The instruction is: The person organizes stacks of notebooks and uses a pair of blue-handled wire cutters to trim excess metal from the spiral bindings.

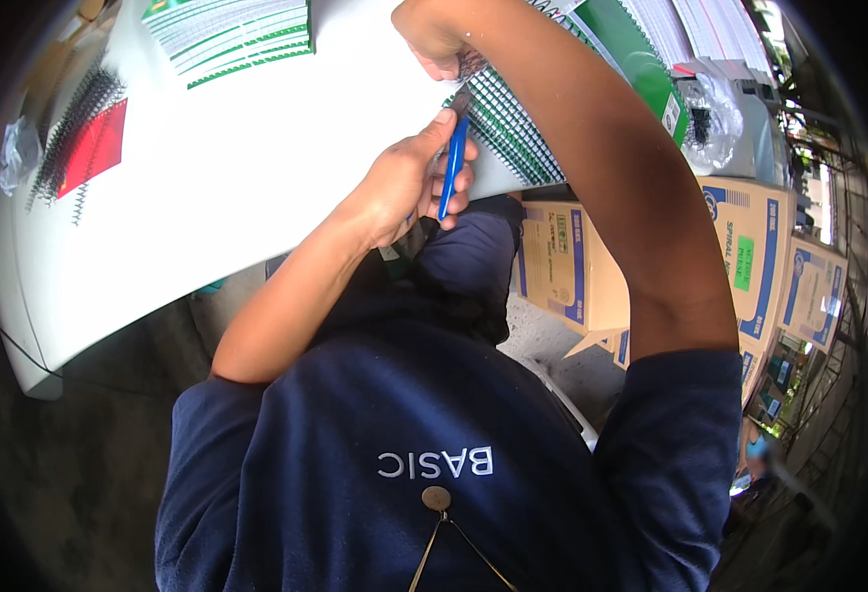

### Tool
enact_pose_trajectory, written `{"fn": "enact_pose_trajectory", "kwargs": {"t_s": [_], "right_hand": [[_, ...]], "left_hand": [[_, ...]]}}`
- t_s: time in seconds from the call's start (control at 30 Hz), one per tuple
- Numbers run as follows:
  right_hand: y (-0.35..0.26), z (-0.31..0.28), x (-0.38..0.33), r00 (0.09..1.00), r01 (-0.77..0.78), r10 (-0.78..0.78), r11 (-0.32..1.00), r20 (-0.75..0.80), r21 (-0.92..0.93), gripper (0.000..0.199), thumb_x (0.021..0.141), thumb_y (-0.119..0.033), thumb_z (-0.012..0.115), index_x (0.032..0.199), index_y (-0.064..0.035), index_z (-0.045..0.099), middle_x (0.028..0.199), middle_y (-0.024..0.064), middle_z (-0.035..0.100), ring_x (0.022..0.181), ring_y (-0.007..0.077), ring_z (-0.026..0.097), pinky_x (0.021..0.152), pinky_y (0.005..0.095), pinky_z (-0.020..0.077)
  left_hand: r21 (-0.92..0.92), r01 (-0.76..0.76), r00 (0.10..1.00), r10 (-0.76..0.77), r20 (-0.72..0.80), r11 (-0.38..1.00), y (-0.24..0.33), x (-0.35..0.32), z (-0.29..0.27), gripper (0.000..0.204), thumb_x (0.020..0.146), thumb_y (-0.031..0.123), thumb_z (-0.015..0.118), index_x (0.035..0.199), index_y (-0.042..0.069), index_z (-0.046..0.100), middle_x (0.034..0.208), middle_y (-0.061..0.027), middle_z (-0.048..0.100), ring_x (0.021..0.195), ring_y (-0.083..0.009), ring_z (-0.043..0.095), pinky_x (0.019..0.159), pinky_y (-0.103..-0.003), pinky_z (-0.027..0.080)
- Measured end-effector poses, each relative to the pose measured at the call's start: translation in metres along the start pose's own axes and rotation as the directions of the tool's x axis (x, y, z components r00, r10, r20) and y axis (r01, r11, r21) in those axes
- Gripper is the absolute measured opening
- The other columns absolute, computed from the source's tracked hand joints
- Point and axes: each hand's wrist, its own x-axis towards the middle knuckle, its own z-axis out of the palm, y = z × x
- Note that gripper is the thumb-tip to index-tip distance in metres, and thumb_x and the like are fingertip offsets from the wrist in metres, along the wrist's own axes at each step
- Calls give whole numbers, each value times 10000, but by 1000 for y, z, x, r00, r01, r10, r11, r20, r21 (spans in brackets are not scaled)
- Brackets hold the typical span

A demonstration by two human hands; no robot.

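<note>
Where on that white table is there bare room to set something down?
The white table is bare across its middle, between the red sheet, the green notebook stack and the left hand. It is crowded at the right, where both hands work on the spiral notebook.

The left hand (409, 187) grips blue-handled pliers (452, 163), their tip at the wire spiral (508, 123) of a green-lined notebook on the white table (207, 197). The right hand (434, 39) presses the notebook's edge. Cardboard boxes (592, 276) stand beside the table.
</note>
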Motion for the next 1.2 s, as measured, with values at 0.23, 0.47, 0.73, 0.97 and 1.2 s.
{"fn": "enact_pose_trajectory", "kwargs": {"t_s": [0.23,0.47,0.73,0.97,1.2], "right_hand": [[1,0,5,999,-38,38,997,5,71,165,681,-30,659,833,-56,720,908,156,669,796,279,623,727,424,486],[-12,-18,-30,963,-181,189,982,194,-57,203,703,-74,655,900,-70,704,967,148,659,861,268,614,780,406,476],[10,-18,-23,943,-102,34,976,330,190,211,788,-57,604,981,-93,681,948,89,666,851,232,608,763,401,467],[18,-21,-24,963,-25,-44,967,266,252,233,794,-47,599,1013,-89,664,909,74,664,792,214,602,734,380,464],[17,-22,-32,967,9,-54,984,248,179,252,781,-38,596,1017,-86,668,929,88,662,805,222,607,740,382,472]], "left_hand": [[56,-21,970,34,-241,998,16,2,32,541,953,517,284,1009,31,516,749,-56,535,627,-169,552,547,-303,487],[53,-27,994,32,-101,998,3,0,23,590,953,525,260,1096,5,498,856,-110,585,782,-242,613,688,-361,525],[-4,-80,996,80,-29,997,5,5,10,546,965,485,259,1044,1,498,764,-89,548,648,-219,587,648,-369,558],[84,-84,994,89,-60,993,14,2,22,630,958,514,229,1192,-22,462,1044,-208,597,1017,-329,600,809,-405,514],[84,-46,997,51,-62,995,17,4,21,618,954,514,255,1177,-18,477,983,-168,612,971,-316,617,796,-411,511]]}}
